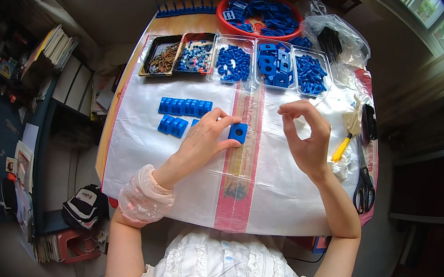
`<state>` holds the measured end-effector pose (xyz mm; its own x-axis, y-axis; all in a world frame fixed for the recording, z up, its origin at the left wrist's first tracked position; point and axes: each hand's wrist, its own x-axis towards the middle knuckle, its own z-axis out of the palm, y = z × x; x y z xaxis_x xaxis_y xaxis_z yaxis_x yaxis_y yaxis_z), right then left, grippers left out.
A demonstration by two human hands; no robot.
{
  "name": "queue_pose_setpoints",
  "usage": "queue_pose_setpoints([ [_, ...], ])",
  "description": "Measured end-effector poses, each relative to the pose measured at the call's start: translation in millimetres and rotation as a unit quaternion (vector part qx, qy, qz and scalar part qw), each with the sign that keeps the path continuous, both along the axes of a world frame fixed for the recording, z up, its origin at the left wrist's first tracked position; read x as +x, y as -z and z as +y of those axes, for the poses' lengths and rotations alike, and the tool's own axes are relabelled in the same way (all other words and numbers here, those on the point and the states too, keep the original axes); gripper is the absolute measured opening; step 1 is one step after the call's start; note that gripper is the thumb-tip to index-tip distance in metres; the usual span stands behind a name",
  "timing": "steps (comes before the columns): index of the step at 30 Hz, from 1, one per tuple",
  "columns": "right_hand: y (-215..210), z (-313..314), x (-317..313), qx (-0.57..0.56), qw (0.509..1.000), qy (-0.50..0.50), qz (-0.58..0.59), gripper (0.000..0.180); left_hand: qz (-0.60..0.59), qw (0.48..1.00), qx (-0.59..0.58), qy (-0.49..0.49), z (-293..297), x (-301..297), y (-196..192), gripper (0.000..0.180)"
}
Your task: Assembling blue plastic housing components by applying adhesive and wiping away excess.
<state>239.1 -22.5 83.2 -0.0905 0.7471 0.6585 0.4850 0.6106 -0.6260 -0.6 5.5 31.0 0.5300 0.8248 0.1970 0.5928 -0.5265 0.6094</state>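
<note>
A square blue plastic plate with a round hole in its middle (238, 133) lies on the table sheet. My left hand (205, 139) grips it, index finger at its far edge and thumb at its near edge. To the right and above the sheet, my right hand (311, 136) is raised, thumb and index fingertips pinched together. Whatever is between those fingertips is too small to make out. Left of my left hand, blue plastic blocks stand in a far row (185, 106) and a nearer row (173, 126); my hand partly covers the nearer one.
Farther back stand trays of screws (163, 58), small metal and coloured parts (196, 55), blue pegs (234, 64), blue plates (274, 67) and more blue pegs (312, 75). Behind them is a red basin (220, 20). At right lie a yellow-handled tool (341, 148) and black scissors (365, 191).
</note>
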Motion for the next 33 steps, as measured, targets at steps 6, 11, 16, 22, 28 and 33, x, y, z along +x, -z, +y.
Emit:
queue_pose_setpoints([
  [6,11,0,-9,-0.216,0.973,-0.076,0.035,0.017,-0.134,0.979,-0.157,0.000,-4,1,-21,0.051],
  [11,42,1,-14,-0.385,0.894,-0.126,0.191,0.017,-0.208,0.969,-0.126,0.038,-14,16,-11,0.050],
  [16,40,4,-11,-0.427,0.859,-0.121,0.253,0.016,-0.397,0.861,-0.318,0.012,-22,21,-6,0.038],
  [22,36,3,-6,-0.472,0.811,-0.156,0.310,0.018,-0.528,0.602,-0.596,0.058,-20,26,3,0.034],
  [28,27,2,-5,-0.458,0.834,-0.159,0.262,0.019,-0.559,0.546,-0.617,0.098,-24,33,10,0.042],
  [33,43,10,4,-0.441,0.852,-0.158,0.235,0.023,-0.576,0.548,-0.601,0.082,-17,22,2,0.050],
])
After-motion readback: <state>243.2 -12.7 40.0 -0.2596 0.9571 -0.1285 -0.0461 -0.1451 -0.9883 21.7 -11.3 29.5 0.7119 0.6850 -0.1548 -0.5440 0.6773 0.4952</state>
